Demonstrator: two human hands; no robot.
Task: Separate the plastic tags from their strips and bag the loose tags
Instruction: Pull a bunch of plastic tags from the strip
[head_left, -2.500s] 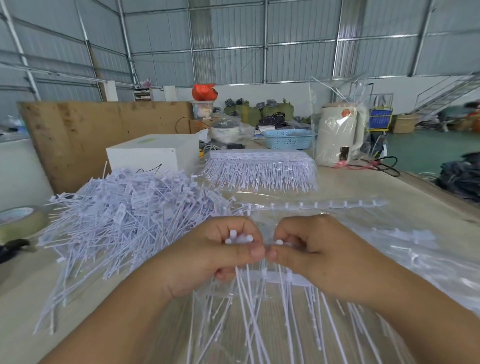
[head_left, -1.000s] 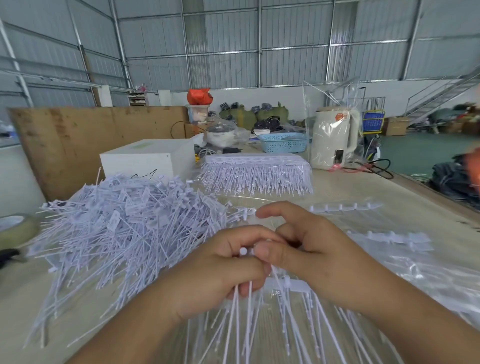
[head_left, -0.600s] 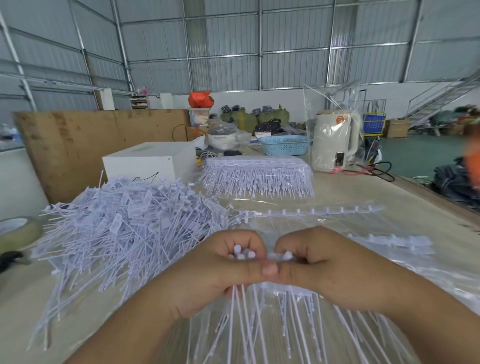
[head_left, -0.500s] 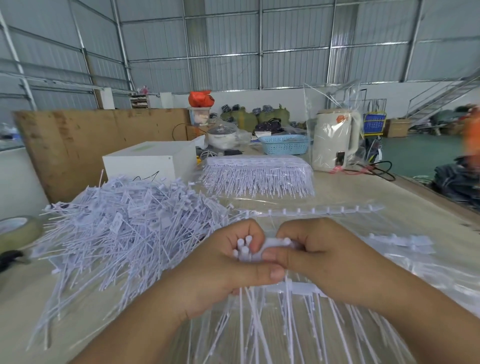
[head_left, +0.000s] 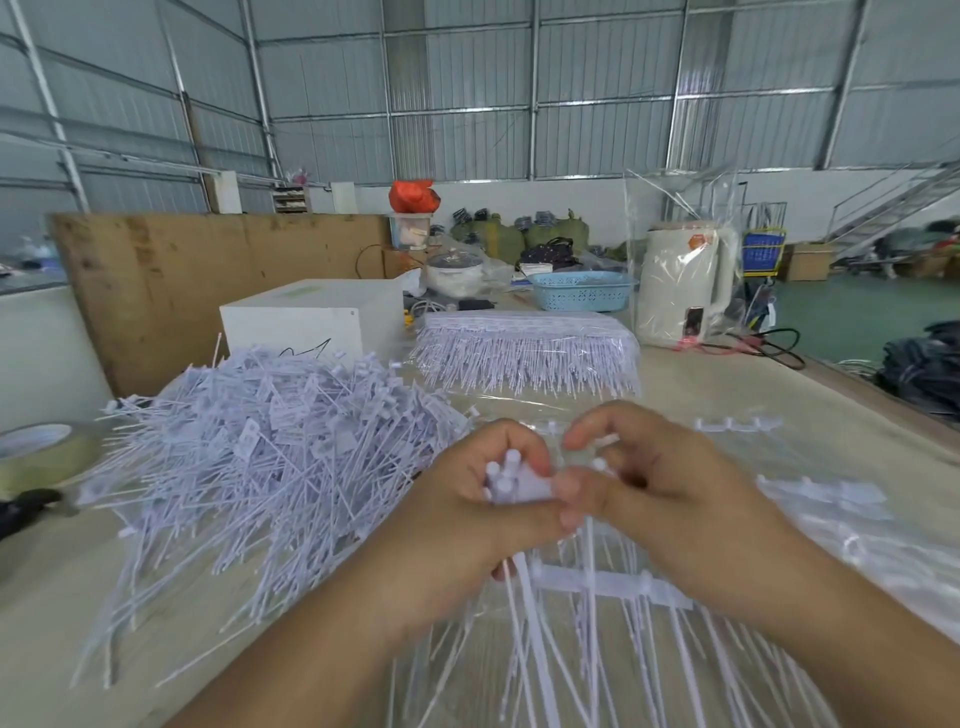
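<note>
1. The left hand (head_left: 467, 514) curls its grip round a small bunch of white plastic tags (head_left: 511, 480), whose round heads stick up above the thumb.
2. The right hand (head_left: 660, 493) meets it from the right, thumb and fingers pinching the same bunch at its flat white end, forefinger raised.
3. Below both hands hangs a strip (head_left: 608, 582) with thin tag tails trailing toward the viewer, over clear plastic bags (head_left: 857, 551).
4. To the left, a large heap of loose tags (head_left: 249, 457) lies on the counter (head_left: 727, 384).
5. Farther back lies a bagged stack of unseparated strips (head_left: 524, 348), beside a white box (head_left: 311, 322).
6. A tape roll (head_left: 41, 452) sits at the far left edge.
</note>
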